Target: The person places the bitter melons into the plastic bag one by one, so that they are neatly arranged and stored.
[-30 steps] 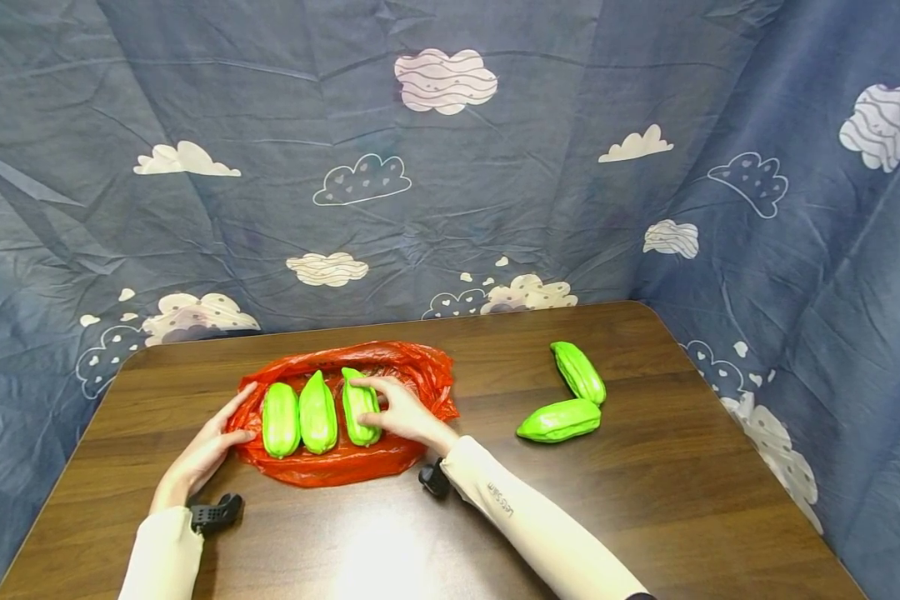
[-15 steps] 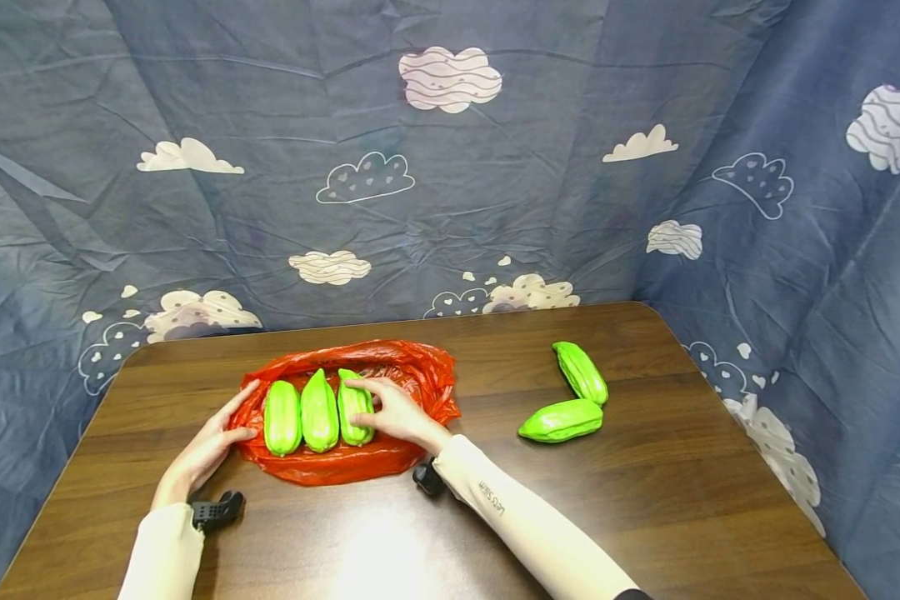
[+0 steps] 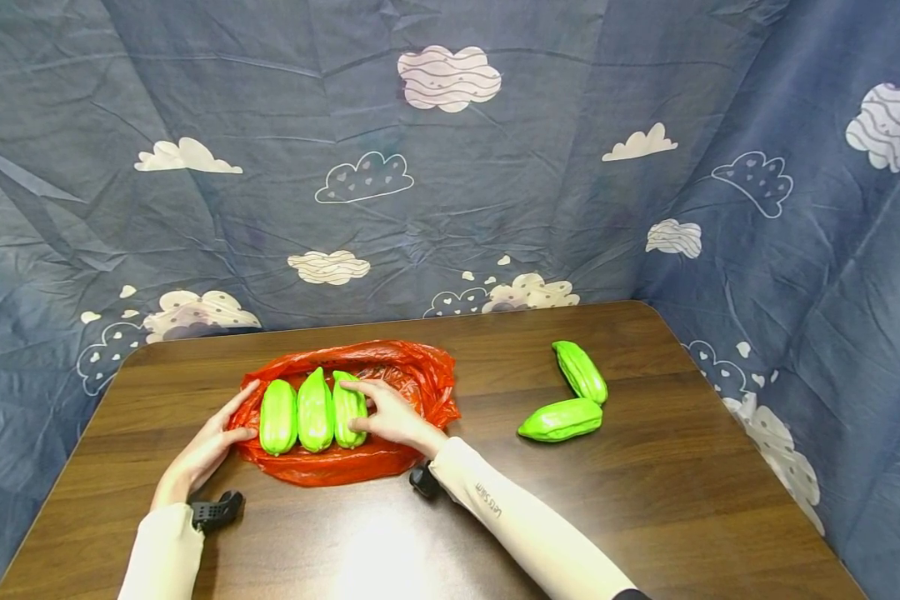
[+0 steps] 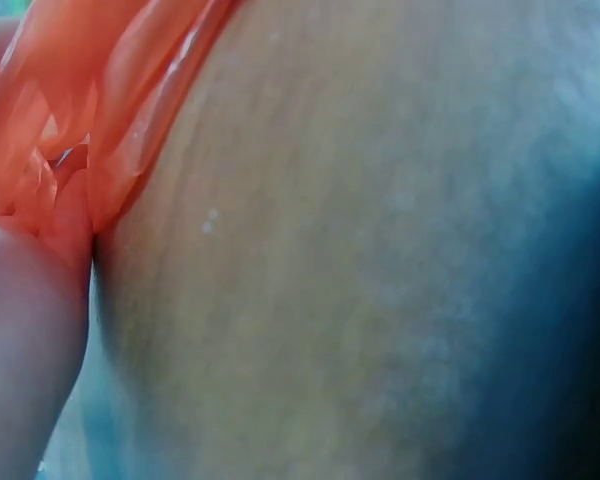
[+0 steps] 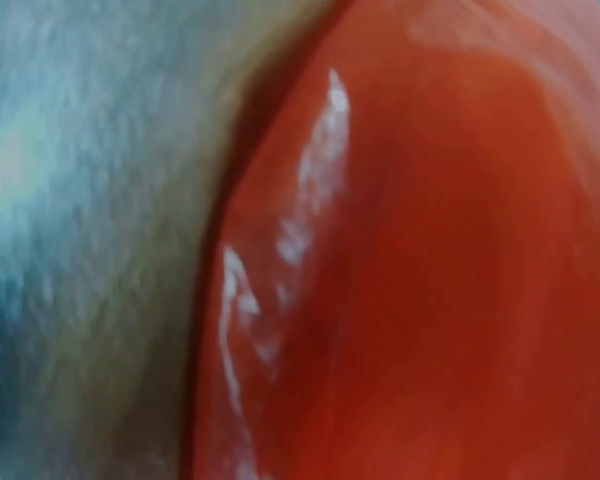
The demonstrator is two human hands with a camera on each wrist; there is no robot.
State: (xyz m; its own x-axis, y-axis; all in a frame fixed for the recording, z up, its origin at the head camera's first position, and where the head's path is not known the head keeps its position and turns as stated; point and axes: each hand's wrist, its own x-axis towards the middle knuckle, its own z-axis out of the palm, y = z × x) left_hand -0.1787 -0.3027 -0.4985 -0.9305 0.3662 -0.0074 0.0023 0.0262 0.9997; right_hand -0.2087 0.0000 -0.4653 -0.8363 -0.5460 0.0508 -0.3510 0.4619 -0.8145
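Note:
A red plastic bag (image 3: 315, 473) lies spread on the table with its mouth facing up. Inside it, a bright green ridged bitter melon (image 3: 278, 418) is at the left, and another bitter melon (image 3: 315, 412) lies alongside. My right hand (image 3: 393, 417) grips a third bitter melon (image 3: 347, 408) between thumb and fingers, up against the middle one. At the bag's left rim, my left hand (image 3: 206, 446) holds the plastic, thumb and index finger apart. The left wrist view has the thumb (image 4: 30, 330) against the crumpled film; in the right wrist view, red plastic (image 5: 430, 280) hides the fingers.
Two more bitter melons lie right of the bag, one slanted (image 3: 581, 372) and one nearly level (image 3: 561, 421), their ends meeting. The brown wooden table (image 3: 682, 475) ends in front of a blue cloud-print curtain (image 3: 270, 208).
My right hand has slid its bitter melon left inside the bag, closing the gap to the middle one. The other two in the bag have shifted slightly left. My left hand stays put.

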